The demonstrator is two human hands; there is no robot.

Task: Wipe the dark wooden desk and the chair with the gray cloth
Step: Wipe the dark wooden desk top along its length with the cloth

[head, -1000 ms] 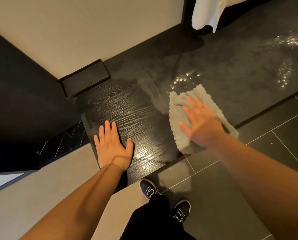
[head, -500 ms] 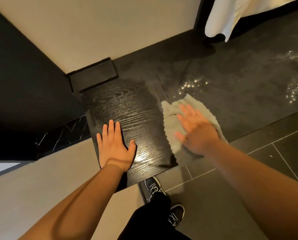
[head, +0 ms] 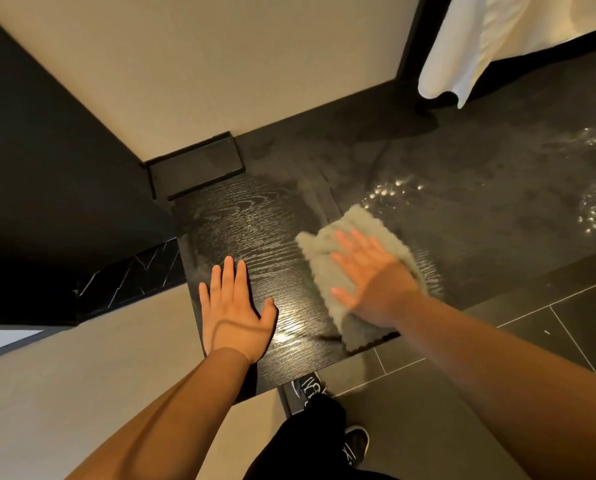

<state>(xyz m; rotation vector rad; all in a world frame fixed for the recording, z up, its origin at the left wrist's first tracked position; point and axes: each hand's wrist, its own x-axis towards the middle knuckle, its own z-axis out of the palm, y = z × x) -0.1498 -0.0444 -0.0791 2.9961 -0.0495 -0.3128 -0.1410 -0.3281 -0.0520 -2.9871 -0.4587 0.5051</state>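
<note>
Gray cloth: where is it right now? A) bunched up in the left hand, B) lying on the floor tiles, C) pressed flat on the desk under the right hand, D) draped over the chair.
C. The right hand lies open and flat on the gray cloth, pressing it to the dark wooden desk, while the left hand rests bare on the wood.

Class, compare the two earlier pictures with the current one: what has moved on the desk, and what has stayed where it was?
The right hand, flat on the gray cloth, has slid the cloth leftward across the dark wooden desk, closer to the left hand. Nothing was picked up or let go. The left hand stays pressed flat on the desk near its front edge, and the white fabric still hangs at the upper right.
</note>
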